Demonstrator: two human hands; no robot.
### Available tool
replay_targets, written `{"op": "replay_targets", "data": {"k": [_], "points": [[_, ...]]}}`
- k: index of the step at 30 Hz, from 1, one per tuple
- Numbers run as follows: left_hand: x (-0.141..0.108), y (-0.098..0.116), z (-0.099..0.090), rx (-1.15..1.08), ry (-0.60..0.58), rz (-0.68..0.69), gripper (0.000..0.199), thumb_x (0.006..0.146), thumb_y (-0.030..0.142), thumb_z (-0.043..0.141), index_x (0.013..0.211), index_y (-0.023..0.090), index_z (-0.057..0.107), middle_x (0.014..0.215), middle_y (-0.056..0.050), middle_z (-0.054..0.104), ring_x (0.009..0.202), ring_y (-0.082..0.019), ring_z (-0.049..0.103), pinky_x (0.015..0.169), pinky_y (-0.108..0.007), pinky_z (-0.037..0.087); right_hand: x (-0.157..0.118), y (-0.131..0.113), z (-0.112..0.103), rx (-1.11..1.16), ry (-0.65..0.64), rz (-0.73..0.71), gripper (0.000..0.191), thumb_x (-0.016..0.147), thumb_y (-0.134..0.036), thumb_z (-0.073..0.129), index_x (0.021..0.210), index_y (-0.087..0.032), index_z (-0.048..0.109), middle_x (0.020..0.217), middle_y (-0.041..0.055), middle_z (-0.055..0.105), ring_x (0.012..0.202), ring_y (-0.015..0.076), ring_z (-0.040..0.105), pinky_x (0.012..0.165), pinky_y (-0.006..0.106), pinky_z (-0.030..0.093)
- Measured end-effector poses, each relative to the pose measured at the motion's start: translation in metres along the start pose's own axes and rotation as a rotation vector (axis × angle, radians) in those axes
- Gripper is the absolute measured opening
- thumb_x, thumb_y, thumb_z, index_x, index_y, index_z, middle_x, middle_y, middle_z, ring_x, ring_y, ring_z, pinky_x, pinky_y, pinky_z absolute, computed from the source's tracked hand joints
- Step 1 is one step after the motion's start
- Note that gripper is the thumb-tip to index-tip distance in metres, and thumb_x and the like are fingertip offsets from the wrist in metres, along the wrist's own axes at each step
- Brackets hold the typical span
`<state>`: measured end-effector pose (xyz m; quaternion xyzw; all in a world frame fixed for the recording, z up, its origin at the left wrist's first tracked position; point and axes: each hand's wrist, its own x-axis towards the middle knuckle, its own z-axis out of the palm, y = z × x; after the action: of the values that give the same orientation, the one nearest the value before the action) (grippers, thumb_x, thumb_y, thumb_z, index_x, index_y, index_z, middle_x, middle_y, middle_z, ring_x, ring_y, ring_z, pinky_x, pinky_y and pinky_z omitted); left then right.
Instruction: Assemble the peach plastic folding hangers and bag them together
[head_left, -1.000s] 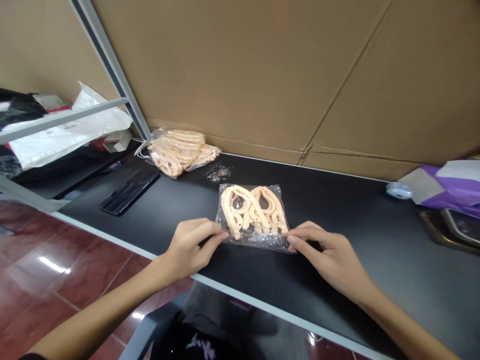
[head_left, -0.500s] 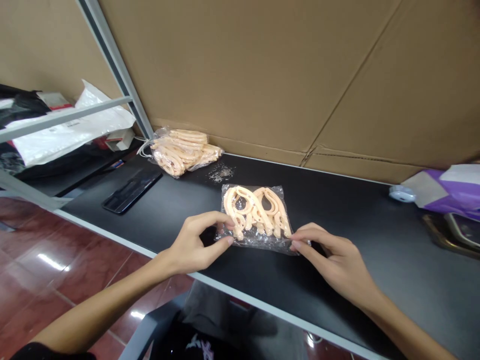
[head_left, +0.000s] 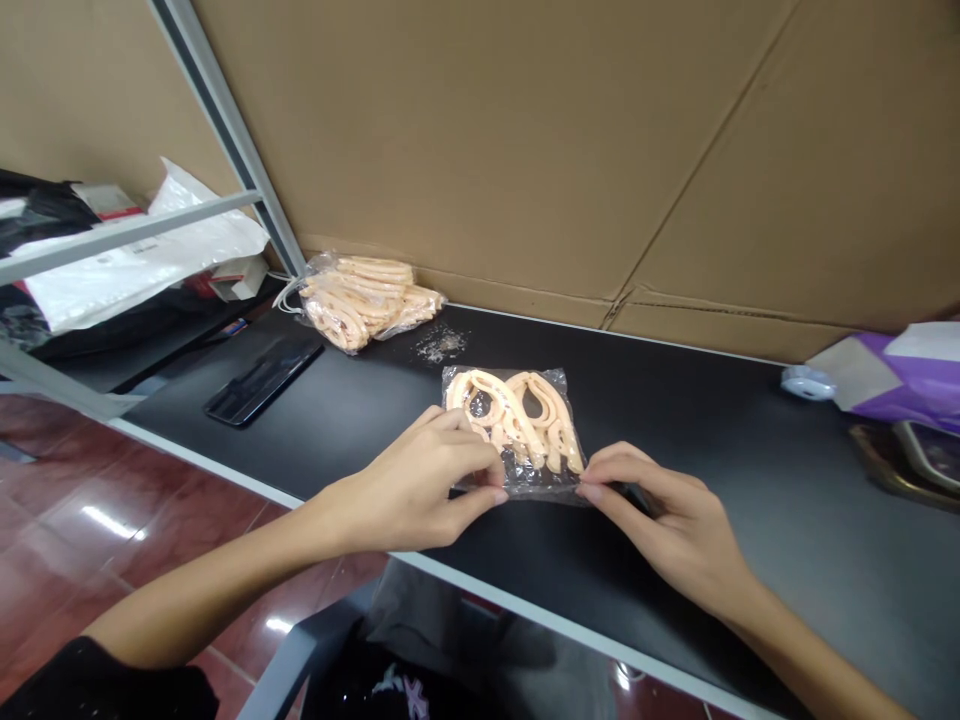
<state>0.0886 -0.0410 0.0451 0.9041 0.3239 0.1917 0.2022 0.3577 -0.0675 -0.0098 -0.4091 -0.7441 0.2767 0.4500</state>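
Observation:
A clear plastic bag (head_left: 566,385) lies on the black tabletop, holding flat, peach-coloured looped pieces (head_left: 517,420) with holes in them. At its near edge, left of the middle, my left hand (head_left: 431,480) has thumb and fingers closed on the plastic and covers the left part of the bag. My right hand (head_left: 664,520) pinches the near right corner between thumb and fingertips. The near edge of the bag runs between both hands.
Behind to the left sits a pile of similar filled bags (head_left: 367,300). A black phone (head_left: 262,380) and white crumbs (head_left: 441,344) lie nearby. At the right are a pale blue-white object (head_left: 808,382), a purple-and-white package (head_left: 900,385) and another phone (head_left: 930,450). Cardboard (head_left: 525,150) walls the back.
My left hand has slid right along the near edge of the bag, closer to its middle. My right hand keeps its pinch on the corner.

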Motion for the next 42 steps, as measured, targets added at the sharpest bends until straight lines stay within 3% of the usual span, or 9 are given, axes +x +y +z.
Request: {"op": "replay_targets", "data": {"k": [8,14,19,22,26,30,34,38,42], "points": [[0.005,-0.003,0.000,-0.135,0.119,0.011,0.010,0.091,0.014,0.064,0.081,0.017,0.066,0.082,-0.001,0.069,0.081,-0.016,0.060,0.079,-0.029,0.046,0.001,-0.003,0.001,-0.030,-0.001,0.083,0.010,0.091,-0.026,0.066,0.083,-0.023,0.070,0.077,0.0014,0.068,0.069,0.0146,0.064,0.064,0.026,0.050],[0.010,-0.005,-0.002,-0.253,0.069,-0.137,0.012,0.089,0.015,0.064,0.077,0.017,0.068,0.077,0.001,0.071,0.070,-0.013,0.061,0.069,-0.026,0.046,0.002,-0.004,0.002,-0.050,-0.015,0.131,0.018,0.091,-0.034,0.065,0.079,-0.023,0.071,0.070,0.0010,0.067,0.064,0.0149,0.064,0.063,0.027,0.051],[0.012,-0.007,-0.006,-0.267,0.031,-0.195,0.011,0.087,0.020,0.066,0.077,0.017,0.069,0.075,0.001,0.072,0.069,-0.013,0.064,0.066,-0.024,0.046,0.000,-0.001,0.002,-0.007,0.018,0.211,0.023,0.088,-0.038,0.068,0.105,-0.023,0.070,0.073,-0.0005,0.067,0.068,0.0157,0.065,0.067,0.029,0.054],[0.008,-0.006,-0.005,-0.134,0.034,-0.083,0.013,0.090,0.020,0.062,0.079,0.017,0.068,0.073,0.001,0.070,0.064,-0.011,0.061,0.063,-0.023,0.045,0.002,-0.002,0.003,0.004,-0.049,0.143,0.028,0.085,-0.037,0.073,0.109,-0.024,0.070,0.069,-0.0025,0.063,0.067,0.0150,0.062,0.068,0.030,0.053],[-0.006,-0.001,0.003,0.133,0.075,0.182,0.017,0.097,0.018,0.053,0.085,0.017,0.065,0.074,0.000,0.068,0.059,-0.011,0.060,0.056,-0.023,0.046,0.002,-0.004,0.003,-0.051,-0.126,-0.029,0.008,0.087,-0.029,0.072,0.081,-0.023,0.072,0.067,0.0008,0.064,0.072,0.0175,0.060,0.067,0.033,0.053],[-0.023,-0.002,0.020,0.292,0.134,0.397,0.020,0.098,0.012,0.048,0.087,0.018,0.064,0.080,-0.004,0.072,0.072,-0.015,0.069,0.072,-0.026,0.059,-0.002,-0.003,0.004,-0.141,-0.173,-0.238,0.007,0.088,-0.018,0.070,0.084,-0.024,0.072,0.076,0.0021,0.072,0.082,0.0203,0.065,0.078,0.039,0.056],[-0.035,-0.007,0.035,0.350,0.184,0.449,0.019,0.097,0.013,0.050,0.087,0.019,0.065,0.089,-0.005,0.076,0.089,-0.018,0.073,0.091,-0.032,0.062,-0.005,-0.004,0.005,-0.232,-0.200,-0.346,0.013,0.088,-0.014,0.067,0.086,-0.024,0.074,0.080,0.0026,0.073,0.089,0.0214,0.068,0.084,0.042,0.058],[-0.039,-0.009,0.040,0.398,0.195,0.482,0.016,0.095,0.010,0.054,0.085,0.017,0.065,0.093,-0.006,0.077,0.097,-0.019,0.074,0.096,-0.034,0.061,-0.008,-0.006,0.003,-0.327,-0.232,-0.373,0.011,0.088,-0.015,0.065,0.085,-0.023,0.072,0.085,0.0039,0.072,0.092,0.0213,0.068,0.095,0.047,0.056],[-0.042,-0.011,0.040,0.324,0.177,0.442,0.006,0.094,0.015,0.060,0.095,0.014,0.066,0.101,-0.005,0.078,0.103,-0.020,0.073,0.100,-0.035,0.059,-0.014,-0.013,0.006,-0.509,-0.252,-0.394,0.008,0.085,-0.018,0.069,0.093,-0.021,0.069,0.090,0.0056,0.072,0.099,0.0251,0.068,0.105,0.056,0.046]]}}
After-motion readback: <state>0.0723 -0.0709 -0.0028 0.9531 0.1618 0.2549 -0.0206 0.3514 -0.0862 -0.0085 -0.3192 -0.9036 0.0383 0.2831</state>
